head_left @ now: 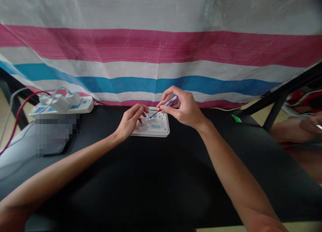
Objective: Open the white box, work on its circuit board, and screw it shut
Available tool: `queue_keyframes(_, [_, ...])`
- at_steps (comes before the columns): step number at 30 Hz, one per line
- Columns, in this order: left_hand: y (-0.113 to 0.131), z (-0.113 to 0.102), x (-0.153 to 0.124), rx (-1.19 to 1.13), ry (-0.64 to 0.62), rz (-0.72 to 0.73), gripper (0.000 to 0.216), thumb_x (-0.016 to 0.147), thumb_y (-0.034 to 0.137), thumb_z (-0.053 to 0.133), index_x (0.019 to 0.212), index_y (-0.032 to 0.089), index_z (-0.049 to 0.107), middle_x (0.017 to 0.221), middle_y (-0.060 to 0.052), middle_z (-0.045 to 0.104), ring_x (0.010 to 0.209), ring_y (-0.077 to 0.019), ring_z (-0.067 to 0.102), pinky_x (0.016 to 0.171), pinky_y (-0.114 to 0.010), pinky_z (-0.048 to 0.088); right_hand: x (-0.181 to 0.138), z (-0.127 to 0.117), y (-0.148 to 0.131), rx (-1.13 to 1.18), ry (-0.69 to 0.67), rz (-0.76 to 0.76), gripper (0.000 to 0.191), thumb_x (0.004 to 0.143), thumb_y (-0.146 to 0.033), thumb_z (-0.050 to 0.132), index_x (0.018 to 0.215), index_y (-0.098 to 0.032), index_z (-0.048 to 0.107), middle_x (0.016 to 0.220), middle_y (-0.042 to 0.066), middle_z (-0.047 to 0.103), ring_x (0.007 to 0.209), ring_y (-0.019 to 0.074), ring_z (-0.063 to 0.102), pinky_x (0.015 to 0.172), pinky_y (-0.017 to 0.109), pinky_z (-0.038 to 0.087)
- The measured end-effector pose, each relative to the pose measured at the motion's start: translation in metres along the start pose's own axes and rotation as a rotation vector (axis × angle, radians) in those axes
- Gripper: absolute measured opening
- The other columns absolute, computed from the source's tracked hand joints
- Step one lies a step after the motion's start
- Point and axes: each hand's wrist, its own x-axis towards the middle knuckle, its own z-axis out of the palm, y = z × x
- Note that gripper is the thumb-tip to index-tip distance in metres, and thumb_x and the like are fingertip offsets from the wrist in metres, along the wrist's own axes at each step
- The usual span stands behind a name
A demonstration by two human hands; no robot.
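A white, flat plastic device with vent slots and labels lies on the black table near its far edge. My right hand grips a screwdriver with a purple, see-through handle and a red collar. Its thin dark shaft slants down to the left, and the tip is over the device; whether it touches cannot be made out. My left hand rests at the device's left side with fingers apart and slightly bent, partly covering it. No tool shows in the left hand.
A white power strip with several plugs and cables stands at the back left, beside a blurred-out dark object. A green scrap lies at the right. Striped sheeting hangs behind the table. Another person's hand is at the far right.
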Motion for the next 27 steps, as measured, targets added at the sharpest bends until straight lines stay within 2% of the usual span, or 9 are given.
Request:
queue_keyframes(2, [-0.001, -0.003, 0.001, 0.202, -0.031, 0.076, 0.025, 0.097, 0.034, 0.048, 0.101, 0.018, 0.066, 0.100, -0.006, 0.066, 0.091, -0.0179, 0.060, 0.080, -0.028, 0.049, -0.001, -0.006, -0.003, -0.046, -0.014, 0.002, 0.019, 0.079, -0.028, 0.072, 0.091, -0.022, 0.059, 0.081, 0.000, 0.070, 0.075, 0.0206, 0.070, 0.069, 0.032, 0.055])
queue_keyframes(5, [-0.008, -0.006, 0.000, 0.564, -0.146, 0.178, 0.031, 0.097, 0.037, 0.048, 0.118, 0.020, 0.064, 0.122, -0.011, 0.062, 0.115, -0.0263, 0.055, 0.103, -0.043, 0.040, -0.003, -0.015, -0.004, -0.117, -0.024, 0.006, 0.020, 0.078, -0.029, 0.074, 0.091, -0.021, 0.061, 0.080, 0.001, 0.069, 0.073, 0.0206, 0.069, 0.067, 0.031, 0.053])
queue_keyframes(8, [-0.019, -0.007, -0.002, 0.835, -0.283, 0.253, 0.050, 0.093, 0.049, 0.054, 0.136, 0.024, 0.055, 0.148, -0.014, 0.044, 0.139, -0.0346, 0.036, 0.114, -0.054, 0.026, -0.010, -0.021, -0.003, -0.177, -0.048, 0.017, 0.020, 0.078, -0.029, 0.074, 0.090, -0.021, 0.061, 0.080, 0.001, 0.068, 0.071, 0.0201, 0.068, 0.065, 0.031, 0.052])
queue_keyframes(10, [-0.026, -0.007, -0.004, 0.944, -0.373, 0.278, 0.066, 0.088, 0.059, 0.059, 0.144, 0.026, 0.048, 0.155, -0.015, 0.036, 0.144, -0.0391, 0.027, 0.116, -0.060, 0.016, -0.015, -0.023, 0.000, -0.208, -0.064, 0.021, 0.018, 0.078, -0.028, 0.073, 0.090, -0.021, 0.061, 0.080, 0.002, 0.068, 0.070, 0.0194, 0.067, 0.064, 0.030, 0.051])
queue_keyframes(13, [-0.033, -0.007, -0.006, 1.033, -0.428, 0.308, 0.077, 0.086, 0.066, 0.057, 0.150, 0.026, 0.041, 0.156, -0.017, 0.034, 0.144, -0.0426, 0.027, 0.115, -0.065, 0.012, -0.019, -0.024, 0.005, -0.249, -0.104, 0.019, 0.016, 0.078, -0.024, 0.070, 0.090, -0.021, 0.060, 0.082, 0.002, 0.069, 0.071, 0.0186, 0.067, 0.065, 0.029, 0.050])
queue_keyframes(19, [-0.035, -0.006, -0.006, 1.066, -0.373, 0.341, 0.075, 0.086, 0.065, 0.058, 0.149, 0.028, 0.042, 0.154, -0.016, 0.037, 0.140, -0.0418, 0.032, 0.114, -0.065, 0.016, -0.017, -0.019, 0.010, -0.336, -0.159, 0.019, 0.014, 0.080, -0.019, 0.066, 0.093, -0.021, 0.061, 0.085, 0.002, 0.070, 0.074, 0.0182, 0.066, 0.067, 0.029, 0.047])
queue_keyframes(27, [-0.032, -0.010, -0.002, 1.098, -0.455, 0.315, 0.076, 0.087, 0.067, 0.053, 0.151, 0.028, 0.039, 0.155, -0.018, 0.035, 0.141, -0.0407, 0.032, 0.113, -0.064, 0.017, -0.016, -0.020, 0.008, -0.368, -0.151, 0.043, 0.015, 0.079, -0.017, 0.065, 0.093, -0.021, 0.060, 0.084, 0.002, 0.070, 0.073, 0.0189, 0.066, 0.068, 0.030, 0.046])
